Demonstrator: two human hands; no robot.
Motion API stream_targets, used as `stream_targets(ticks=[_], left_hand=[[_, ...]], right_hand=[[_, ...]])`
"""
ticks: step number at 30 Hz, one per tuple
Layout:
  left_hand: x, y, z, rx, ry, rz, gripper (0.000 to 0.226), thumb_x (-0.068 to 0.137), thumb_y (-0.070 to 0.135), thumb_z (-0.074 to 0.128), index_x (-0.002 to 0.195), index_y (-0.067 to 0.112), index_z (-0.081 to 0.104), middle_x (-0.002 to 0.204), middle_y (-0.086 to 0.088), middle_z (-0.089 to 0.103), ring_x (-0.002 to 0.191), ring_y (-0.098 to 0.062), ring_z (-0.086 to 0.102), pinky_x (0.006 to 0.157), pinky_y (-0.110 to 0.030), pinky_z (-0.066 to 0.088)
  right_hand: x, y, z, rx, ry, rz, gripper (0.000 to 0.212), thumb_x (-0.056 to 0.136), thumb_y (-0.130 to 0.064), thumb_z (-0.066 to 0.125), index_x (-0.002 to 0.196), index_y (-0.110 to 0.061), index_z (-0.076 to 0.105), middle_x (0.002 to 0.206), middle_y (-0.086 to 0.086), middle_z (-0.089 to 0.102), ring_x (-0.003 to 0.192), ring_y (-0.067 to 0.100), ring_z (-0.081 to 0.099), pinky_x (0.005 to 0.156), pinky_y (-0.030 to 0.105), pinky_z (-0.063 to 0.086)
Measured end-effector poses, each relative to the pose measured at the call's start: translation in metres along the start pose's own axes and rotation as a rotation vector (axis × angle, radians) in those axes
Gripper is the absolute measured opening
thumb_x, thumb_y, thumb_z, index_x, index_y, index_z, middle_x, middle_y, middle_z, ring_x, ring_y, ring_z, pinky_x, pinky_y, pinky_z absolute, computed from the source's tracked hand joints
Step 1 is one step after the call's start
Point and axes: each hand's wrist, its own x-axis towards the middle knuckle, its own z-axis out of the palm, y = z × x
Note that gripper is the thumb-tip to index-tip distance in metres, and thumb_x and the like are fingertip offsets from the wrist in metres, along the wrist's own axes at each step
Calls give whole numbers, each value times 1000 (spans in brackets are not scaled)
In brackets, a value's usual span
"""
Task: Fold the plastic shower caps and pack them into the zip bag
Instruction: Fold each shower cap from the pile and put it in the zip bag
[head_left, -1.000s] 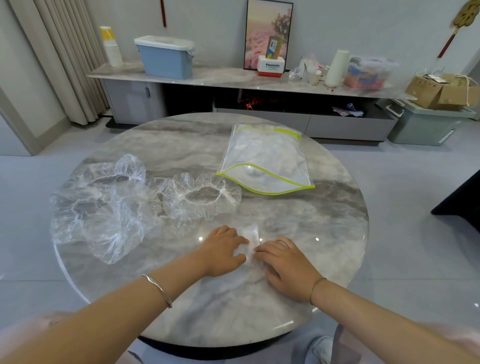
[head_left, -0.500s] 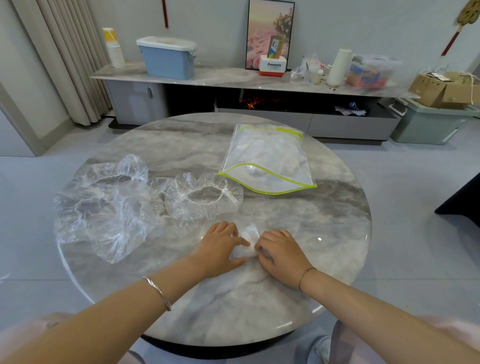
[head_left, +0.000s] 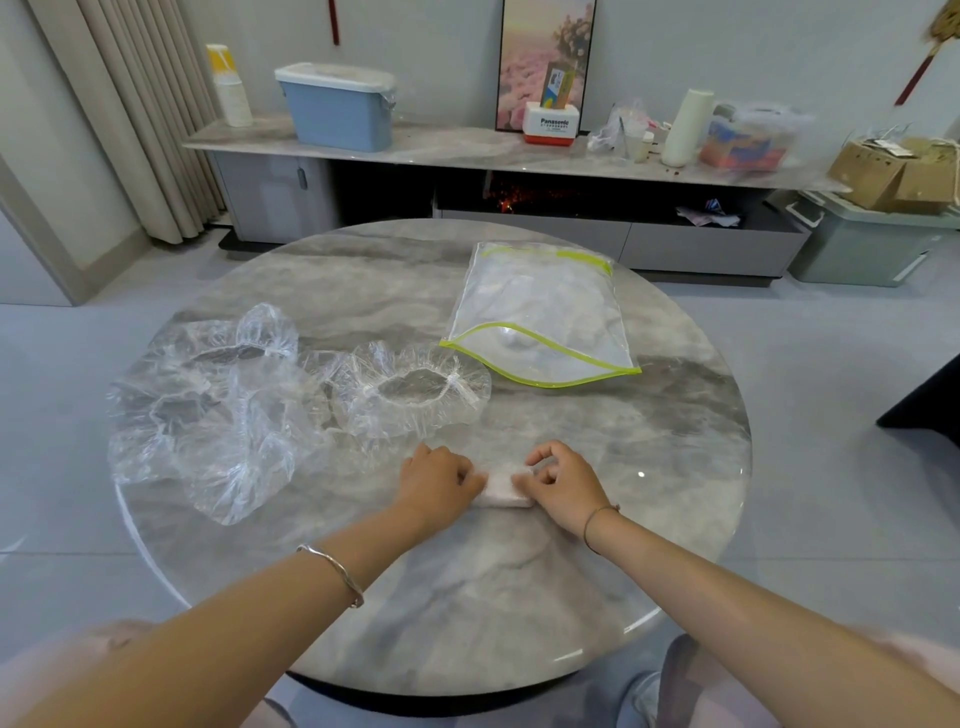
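A folded shower cap (head_left: 505, 488), now a small white wad, lies on the round marble table (head_left: 649, 447) between my hands. My left hand (head_left: 439, 480) grips its left end, and my right hand (head_left: 563, 483) pinches its right end. One open clear shower cap (head_left: 415, 389) with a gathered elastic rim lies just beyond my hands. A loose heap of clear shower caps (head_left: 213, 410) covers the table's left side. The clear zip bag (head_left: 540, 317) with a yellow-green edge lies flat at the far right, its mouth toward me.
A low marble-topped cabinet (head_left: 467, 150) runs along the back wall with a blue bin (head_left: 337, 106), bottles and boxes. Curtains (head_left: 130, 114) hang at the left. Cardboard boxes (head_left: 898, 171) sit on a grey crate at the right.
Both hands have pressed the cap from a loose flat piece into a tight small wad and now hold it at its two ends. The other caps and the bag lie unmoved.
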Motion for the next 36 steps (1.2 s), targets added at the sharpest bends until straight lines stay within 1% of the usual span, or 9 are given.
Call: stream_targets(ticks=[4, 8, 12, 15, 20, 24, 27, 30, 36], left_hand=[[2, -3, -3, 29, 123, 11, 18, 86, 35, 62, 93, 19, 63, 94, 0, 62, 102, -19, 50, 84, -29, 39], [2, -4, -9, -47, 117, -2, 28, 82, 31, 69, 104, 18, 57, 88, 5, 55, 91, -18, 57, 71, -27, 39], [8, -4, -17, -118, 117, 55, 26, 87, 28, 63, 111, 21, 54, 87, 7, 54, 77, -11, 52, 66, -26, 38], [21, 1, -31, -293, 216, 71, 22, 91, 25, 56, 113, 22, 54, 87, 10, 54, 66, -10, 51, 66, -29, 44], [56, 7, -49, -270, 390, 194, 38, 91, 20, 56, 128, 16, 48, 115, 1, 54, 103, -17, 51, 91, -33, 43], [97, 11, -54, 104, 275, 199, 72, 93, 32, 55, 150, 18, 13, 154, -4, 20, 138, -25, 24, 110, -36, 24], [128, 10, -56, 267, 247, 170, 79, 95, 36, 51, 151, 23, -2, 159, -3, 2, 144, -26, 10, 117, -37, 14], [154, 9, -49, 351, 250, 152, 64, 99, 37, 42, 151, 29, 6, 159, -1, 7, 143, -26, 12, 116, -37, 14], [178, 2, -37, 451, 336, 137, 45, 98, 14, 46, 141, 29, 39, 151, 3, 35, 138, -25, 27, 109, -34, 23]], right_hand=[[8, -10, -1, -100, -50, 82, 19, 74, -20, 75, 75, -21, 56, 63, -2, 58, 60, 12, 55, 57, 23, 41], [15, -16, -2, -143, -135, 164, 21, 75, -17, 74, 63, -21, 57, 60, -5, 54, 56, 9, 48, 63, 24, 41], [11, -31, -9, 215, -198, 281, 22, 83, -4, 67, 69, -12, 52, 56, 6, 50, 35, 8, 47, 36, 18, 39], [20, -42, -21, 558, -2, 171, 29, 84, 11, 60, 71, -10, 45, 59, 8, 57, 42, 10, 61, 43, 19, 51], [50, -33, -35, 36, 203, -403, 21, 86, 0, 58, 98, -17, 57, 106, -5, 62, 98, 18, 61, 91, 26, 48], [84, -10, -27, -521, 27, -397, 43, 97, -23, 46, 138, -14, 38, 153, -3, 27, 133, 15, 38, 103, 28, 35], [115, 0, -25, -800, 52, -309, 46, 101, -30, 30, 144, -14, 28, 158, 0, 13, 141, 17, 23, 110, 30, 21], [144, 4, -25, -950, 130, -192, 68, 89, -42, 0, 147, -14, 23, 155, 3, 21, 140, 20, 22, 112, 33, 13], [188, -3, -30, -896, 278, -57, 40, 95, -26, 35, 128, -6, 43, 135, 9, 36, 118, 27, 36, 93, 35, 27]])
